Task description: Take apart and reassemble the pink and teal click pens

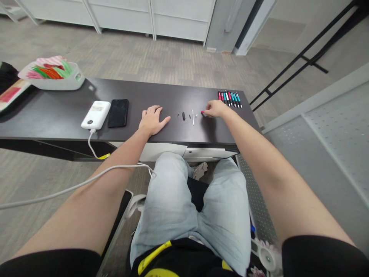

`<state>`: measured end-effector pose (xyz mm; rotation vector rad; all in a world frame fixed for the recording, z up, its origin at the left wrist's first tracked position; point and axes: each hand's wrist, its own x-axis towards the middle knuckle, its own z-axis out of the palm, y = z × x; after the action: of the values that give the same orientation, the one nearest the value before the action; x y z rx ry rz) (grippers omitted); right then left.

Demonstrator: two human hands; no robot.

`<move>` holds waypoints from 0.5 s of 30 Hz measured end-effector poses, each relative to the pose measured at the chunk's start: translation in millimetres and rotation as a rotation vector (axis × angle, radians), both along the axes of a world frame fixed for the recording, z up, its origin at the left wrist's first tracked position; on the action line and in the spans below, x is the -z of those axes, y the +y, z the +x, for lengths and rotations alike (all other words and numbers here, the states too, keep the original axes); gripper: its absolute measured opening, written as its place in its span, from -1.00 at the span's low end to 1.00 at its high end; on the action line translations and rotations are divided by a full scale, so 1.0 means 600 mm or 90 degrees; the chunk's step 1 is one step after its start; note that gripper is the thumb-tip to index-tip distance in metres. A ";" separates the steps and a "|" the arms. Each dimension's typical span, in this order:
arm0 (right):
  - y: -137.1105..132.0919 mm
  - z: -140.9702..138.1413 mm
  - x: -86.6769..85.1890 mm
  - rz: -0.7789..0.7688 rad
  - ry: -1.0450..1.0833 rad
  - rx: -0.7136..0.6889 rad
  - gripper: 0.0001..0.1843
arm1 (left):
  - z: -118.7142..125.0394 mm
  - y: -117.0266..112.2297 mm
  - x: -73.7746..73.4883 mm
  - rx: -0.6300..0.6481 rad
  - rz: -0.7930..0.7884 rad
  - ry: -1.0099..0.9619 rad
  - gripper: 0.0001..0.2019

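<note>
My left hand [151,120] rests open on the dark tabletop [138,92], fingers spread and palm down. Farther right, my right hand [214,109] pinches a small red pen part [202,112] close to the surface. Between the hands lie other small pieces in a loose row: a black rubber pen grip [183,115], a thin white pen refill [193,117], a tiny dark piece that may be a spring [189,116], a small metallic piece [178,114] and a little pale piece [196,115]. Beyond my right hand, several red, black and teal pens [230,99] lie side by side.
Left of my left hand are a black phone [118,112] and a white power bank [96,114] with a white cable [90,144] hanging over the front edge. A white basket [62,82] of colourful items stands at the back left. White drawers [163,151] sit below.
</note>
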<state>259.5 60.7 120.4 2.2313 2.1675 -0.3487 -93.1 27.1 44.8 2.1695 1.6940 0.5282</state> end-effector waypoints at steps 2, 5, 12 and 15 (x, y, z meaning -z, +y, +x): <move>-0.003 -0.004 0.012 -0.020 0.049 0.014 -0.91 | -0.001 0.000 0.000 0.002 0.004 0.004 -0.28; -0.001 -0.007 0.025 -0.067 0.192 0.073 -0.86 | -0.002 0.001 -0.001 0.005 0.004 0.007 -0.29; -0.004 0.005 0.039 -0.082 0.325 0.122 -0.60 | -0.004 -0.001 -0.004 0.005 0.000 0.005 -0.29; -0.019 0.020 0.044 -0.059 0.328 0.103 -0.70 | -0.003 -0.002 -0.007 0.004 -0.002 0.005 -0.30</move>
<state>271.7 49.4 94.3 2.4770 2.1048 -1.1159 -95.0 26.2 48.7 2.1761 1.6905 0.5163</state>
